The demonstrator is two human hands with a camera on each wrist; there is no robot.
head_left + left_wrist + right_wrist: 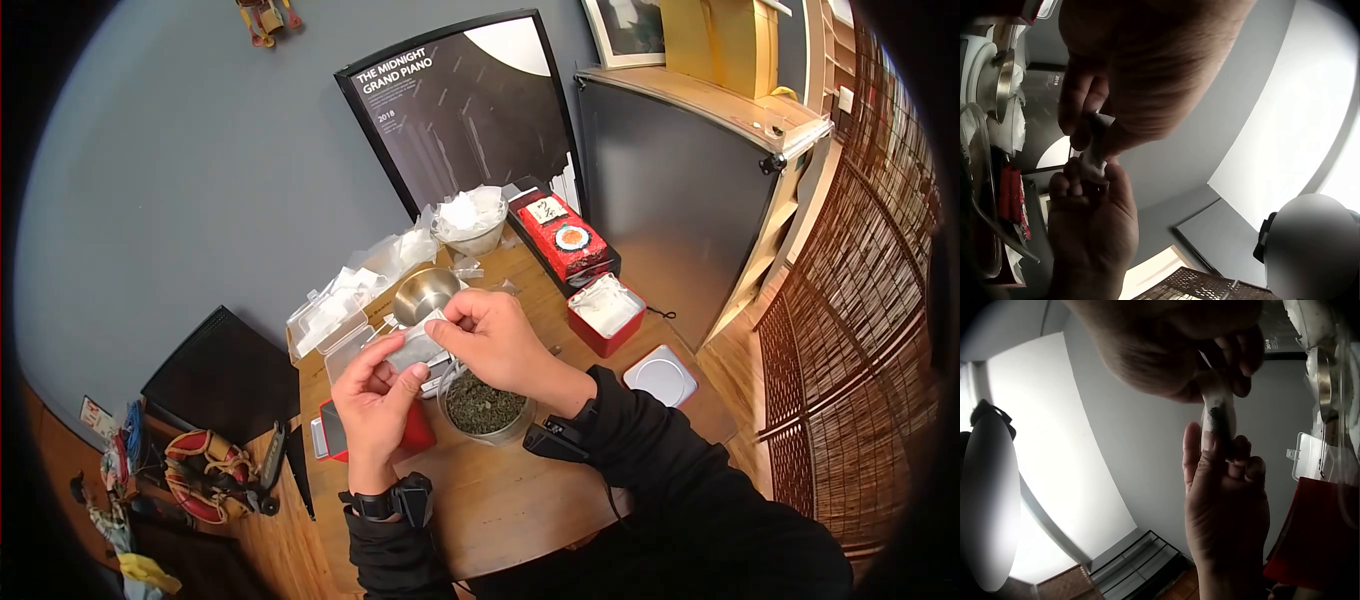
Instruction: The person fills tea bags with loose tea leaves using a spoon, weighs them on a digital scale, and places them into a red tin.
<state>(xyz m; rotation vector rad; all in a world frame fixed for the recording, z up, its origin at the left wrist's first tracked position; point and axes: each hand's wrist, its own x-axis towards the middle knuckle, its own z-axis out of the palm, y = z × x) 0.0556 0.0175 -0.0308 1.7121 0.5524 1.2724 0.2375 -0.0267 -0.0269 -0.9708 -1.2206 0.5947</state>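
Both hands hold a small white translucent pouch, like a tea bag, up over the table. Dark bits show through the pouch [1217,415] in the right wrist view. My left hand [378,405] pinches one end between thumb and fingers. The other end is pinched by my right hand [492,340], on the far side of the bag. Just below the hands stands a clear bowl [495,438] filled with dried green leaves [482,405]. A steel bowl [425,288] sits right behind them.
Beyond the steel bowl, white bags fill a glass bowl [470,242] and a clear plastic box [350,340]. On the right are an open red tin [607,341], its lid [661,377] and a red package [572,250]. A red box [416,432] lies by my left wrist.
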